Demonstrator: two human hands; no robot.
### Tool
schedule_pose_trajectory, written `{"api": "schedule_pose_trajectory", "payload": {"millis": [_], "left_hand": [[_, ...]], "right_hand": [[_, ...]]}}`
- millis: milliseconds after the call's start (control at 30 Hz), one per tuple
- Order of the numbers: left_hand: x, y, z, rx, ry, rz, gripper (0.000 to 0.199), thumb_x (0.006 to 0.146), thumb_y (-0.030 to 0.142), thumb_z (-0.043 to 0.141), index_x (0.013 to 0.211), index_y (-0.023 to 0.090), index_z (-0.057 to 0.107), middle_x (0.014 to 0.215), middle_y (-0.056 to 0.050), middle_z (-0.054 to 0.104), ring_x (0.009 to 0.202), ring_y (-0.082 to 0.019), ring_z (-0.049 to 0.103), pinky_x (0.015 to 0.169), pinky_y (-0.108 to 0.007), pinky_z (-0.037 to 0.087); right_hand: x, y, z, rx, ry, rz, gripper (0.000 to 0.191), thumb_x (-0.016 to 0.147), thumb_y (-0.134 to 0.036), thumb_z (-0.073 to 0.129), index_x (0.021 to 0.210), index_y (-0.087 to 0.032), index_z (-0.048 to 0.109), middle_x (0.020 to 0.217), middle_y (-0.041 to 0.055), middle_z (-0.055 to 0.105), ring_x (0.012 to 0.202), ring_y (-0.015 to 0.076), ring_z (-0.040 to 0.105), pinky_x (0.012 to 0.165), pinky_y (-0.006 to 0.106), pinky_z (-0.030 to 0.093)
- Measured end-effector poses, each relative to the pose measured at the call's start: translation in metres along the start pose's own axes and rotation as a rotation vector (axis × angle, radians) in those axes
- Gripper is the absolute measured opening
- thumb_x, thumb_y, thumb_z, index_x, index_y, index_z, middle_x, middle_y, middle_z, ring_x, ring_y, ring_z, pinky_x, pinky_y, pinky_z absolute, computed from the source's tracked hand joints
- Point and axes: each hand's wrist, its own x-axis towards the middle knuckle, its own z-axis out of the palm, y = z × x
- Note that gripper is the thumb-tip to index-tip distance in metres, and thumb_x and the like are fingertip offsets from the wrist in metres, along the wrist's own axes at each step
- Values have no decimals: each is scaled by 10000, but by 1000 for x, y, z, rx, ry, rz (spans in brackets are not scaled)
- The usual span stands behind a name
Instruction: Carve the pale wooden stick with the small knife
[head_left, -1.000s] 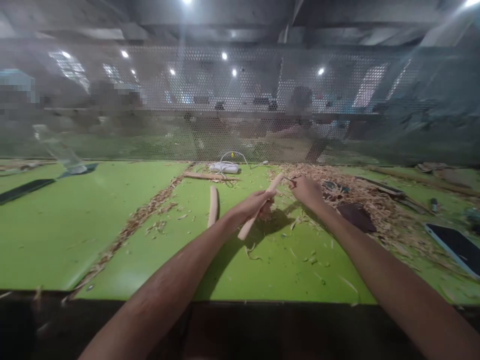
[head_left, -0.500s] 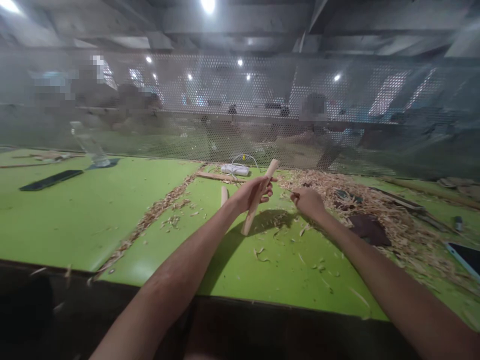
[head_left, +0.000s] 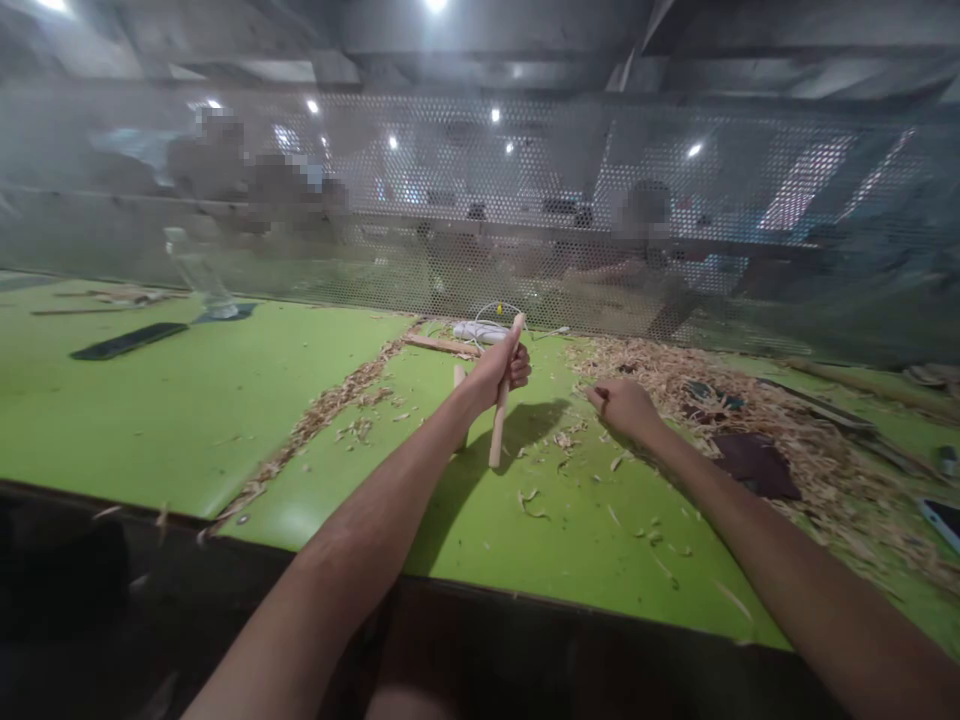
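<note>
My left hand is wrapped round a pale wooden stick, which stands nearly upright over the green table. The stick's top end shows above my thumb and its lower end reaches down near the tabletop. To the right, my right hand is closed, low over the table beside the wood shavings. What its fingers hold, if anything, is too small to make out. Behind my left wrist lies another pale wooden piece, partly hidden by the forearm.
A white power strip with a cable and a flat wooden strip lie near the mesh screen. A dark sheet sits among the shavings; a phone is far right. A clear bottle and dark bar are left.
My left hand has turned the stick more upright, and its fingers have closed round it. My right hand stays nearly in place, its fingers more curled. The view has shifted slightly.
</note>
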Motion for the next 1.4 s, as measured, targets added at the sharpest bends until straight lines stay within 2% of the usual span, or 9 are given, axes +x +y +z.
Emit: {"api": "schedule_pose_trajectory", "payload": {"millis": [133,300,433,567,667,800,900,1100,1400], "left_hand": [[-5,-2,7,151,33,-28,523,1038,523,428,626,202,406,486,67,335,398,-68,332,407,-183,291],[-13,-12,24,437,94,-73,383,1052,330,434,711,173,506,548,28,463,427,-83,418,441,-206,359],[-21,-21,45,470,43,-134,324,1045,236,412,746,162,511,589,33,447,431,-76,397,424,-208,318],[-27,-28,63,466,-83,-158,339,1056,270,390,736,181,457,603,45,411,440,-72,365,434,-205,321],[-31,-32,71,507,-89,-153,359,1067,281,356,718,207,394,576,59,377,422,-77,349,421,-205,312],[-33,-35,74,539,-59,-154,379,1072,281,343,698,222,355,546,74,345,386,-72,319,394,-203,295],[-33,-36,74,580,-38,-153,397,1072,252,353,676,226,341,519,83,316,363,-63,287,384,-198,280],[-34,-34,74,740,57,-149,410,1052,214,420,644,213,388,510,58,391,362,-65,342,388,-206,284],[-26,-45,73,753,33,-209,437,1063,206,368,627,220,355,488,71,332,358,-65,309,403,-213,282]], "right_hand": [[-1,-1,-1,3,0,-7,407,932,-336,439,634,-157,652,641,68,622,574,155,482,582,265,290],[-3,-3,-8,-1,41,8,401,955,-331,434,726,-160,716,689,79,654,615,175,523,584,259,303],[-5,-14,-14,-64,53,97,425,982,-337,409,842,-167,772,758,109,700,670,208,587,568,273,316],[-8,-30,-17,-139,-5,171,394,985,-305,428,958,-181,801,911,153,744,797,239,663,604,272,388],[-9,-37,-17,-183,-15,192,412,998,-309,415,1016,-175,804,964,197,749,869,278,689,658,289,444],[-8,-37,-16,-215,-13,161,463,1014,-302,360,1042,-166,802,1002,223,747,939,330,696,726,330,472],[-6,-38,-16,-214,-26,161,439,1014,-277,377,1045,-156,797,1003,222,750,947,326,694,754,339,475],[-1,-39,-13,-251,-57,135,434,998,-160,362,1105,-105,779,1038,255,734,970,336,691,785,369,488],[-1,-25,-6,-224,-68,75,338,988,-46,395,1081,33,710,1007,243,726,963,238,665,842,291,466]]}}
